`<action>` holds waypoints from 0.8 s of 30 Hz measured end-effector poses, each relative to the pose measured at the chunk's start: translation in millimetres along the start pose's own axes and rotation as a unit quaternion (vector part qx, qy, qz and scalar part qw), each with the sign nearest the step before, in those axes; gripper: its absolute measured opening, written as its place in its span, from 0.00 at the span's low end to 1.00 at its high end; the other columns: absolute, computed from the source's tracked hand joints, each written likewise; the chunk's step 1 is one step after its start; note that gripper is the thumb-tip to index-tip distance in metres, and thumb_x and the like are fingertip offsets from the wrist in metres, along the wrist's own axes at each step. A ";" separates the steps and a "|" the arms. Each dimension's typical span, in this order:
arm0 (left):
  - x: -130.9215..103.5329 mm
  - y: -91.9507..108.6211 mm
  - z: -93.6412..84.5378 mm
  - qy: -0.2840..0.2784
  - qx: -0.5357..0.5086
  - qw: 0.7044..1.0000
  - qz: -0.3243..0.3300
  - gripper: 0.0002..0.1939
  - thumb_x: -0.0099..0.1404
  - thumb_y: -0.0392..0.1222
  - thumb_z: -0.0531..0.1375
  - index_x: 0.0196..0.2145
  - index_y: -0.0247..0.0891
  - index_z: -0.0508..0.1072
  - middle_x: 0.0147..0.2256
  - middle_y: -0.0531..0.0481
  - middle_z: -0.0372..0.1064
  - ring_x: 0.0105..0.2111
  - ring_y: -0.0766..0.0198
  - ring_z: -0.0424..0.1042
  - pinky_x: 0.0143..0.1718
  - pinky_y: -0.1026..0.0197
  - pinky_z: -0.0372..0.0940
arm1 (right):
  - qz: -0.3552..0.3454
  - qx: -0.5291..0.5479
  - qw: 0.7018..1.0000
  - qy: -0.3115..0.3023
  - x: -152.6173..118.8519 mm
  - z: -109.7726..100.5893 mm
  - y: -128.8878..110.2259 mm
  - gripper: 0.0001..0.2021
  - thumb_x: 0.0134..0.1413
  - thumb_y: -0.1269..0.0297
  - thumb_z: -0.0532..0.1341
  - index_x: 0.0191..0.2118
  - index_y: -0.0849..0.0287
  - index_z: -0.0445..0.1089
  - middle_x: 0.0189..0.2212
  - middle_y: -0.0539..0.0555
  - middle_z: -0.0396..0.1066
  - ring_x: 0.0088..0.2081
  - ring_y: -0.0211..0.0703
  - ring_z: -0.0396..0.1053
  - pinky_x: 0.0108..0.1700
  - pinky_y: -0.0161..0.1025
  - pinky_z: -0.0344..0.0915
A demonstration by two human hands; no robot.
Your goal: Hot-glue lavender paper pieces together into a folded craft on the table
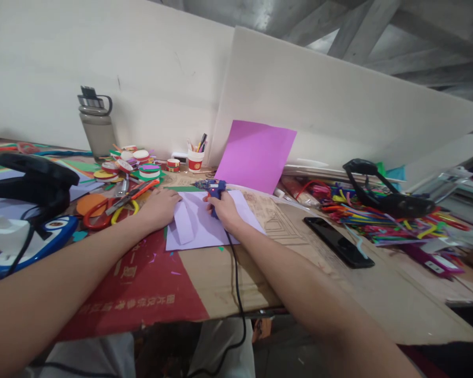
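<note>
A light purple sheet (232,236) lies on the cardboard-covered table, with a folded strip of the same colour (184,223) standing on its left part. My right hand (223,208) is wrapped round a blue glue gun (216,188), whose nozzle points left and whose black cord hangs over the table edge. My left hand (161,206) rests at the sheet's upper left corner, beside the strip. Its fingers are together, but whether they pinch the paper cannot be made out.
Red scissors (98,214), tape rolls (141,156) and a grey bottle (98,128) stand left. Behind are a pen cup (196,160) and a bright purple sheet (256,152). Rightward lie a black phone (337,241) and colourful pipe cleaners (362,220).
</note>
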State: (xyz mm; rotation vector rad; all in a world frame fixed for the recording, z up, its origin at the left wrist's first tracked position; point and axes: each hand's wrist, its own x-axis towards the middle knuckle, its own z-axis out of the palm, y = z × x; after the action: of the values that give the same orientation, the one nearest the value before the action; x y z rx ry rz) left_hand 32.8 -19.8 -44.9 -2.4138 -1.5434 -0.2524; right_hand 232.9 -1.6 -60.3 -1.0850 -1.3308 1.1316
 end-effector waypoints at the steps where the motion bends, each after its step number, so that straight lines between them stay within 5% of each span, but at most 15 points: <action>1: -0.1 0.6 -0.9 0.000 0.003 1.000 0.000 0.19 0.65 0.35 0.48 0.47 0.38 0.75 0.50 0.41 0.70 0.51 0.51 0.65 0.50 0.50 0.59 | -0.001 0.000 1.000 0.001 -0.2 0.0 -0.1 0.07 0.43 0.73 0.56 0.32 0.59 0.61 0.28 0.50 0.71 0.19 0.32 0.64 0.20 0.31 0.60; 11: 2.3 0.1 -1.2 -0.013 -0.003 1.000 0.017 0.19 0.66 0.37 0.48 0.46 0.35 0.75 0.49 0.39 0.71 0.50 0.52 0.67 0.53 0.51 0.59 | 0.006 -0.006 1.000 0.002 -5.4 0.8 -6.1 0.07 0.44 0.72 0.56 0.33 0.58 0.61 0.21 0.47 0.67 0.19 0.33 0.63 0.20 0.30 0.58; 24: -0.2 -0.3 3.0 -0.020 -0.029 0.999 -0.016 0.18 0.67 0.36 0.47 0.49 0.35 0.70 0.51 0.39 0.68 0.52 0.49 0.65 0.51 0.46 0.58 | 0.002 -0.005 1.000 0.006 -3.3 0.9 -0.7 0.08 0.42 0.70 0.57 0.34 0.59 0.62 0.26 0.49 0.70 0.19 0.32 0.63 0.21 0.31 0.59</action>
State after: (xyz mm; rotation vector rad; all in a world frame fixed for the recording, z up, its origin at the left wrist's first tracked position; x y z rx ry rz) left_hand 32.5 -18.9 -47.8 -2.4553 -1.6152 -0.2601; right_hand 232.2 -4.9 -60.2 -1.1008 -1.3262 1.1211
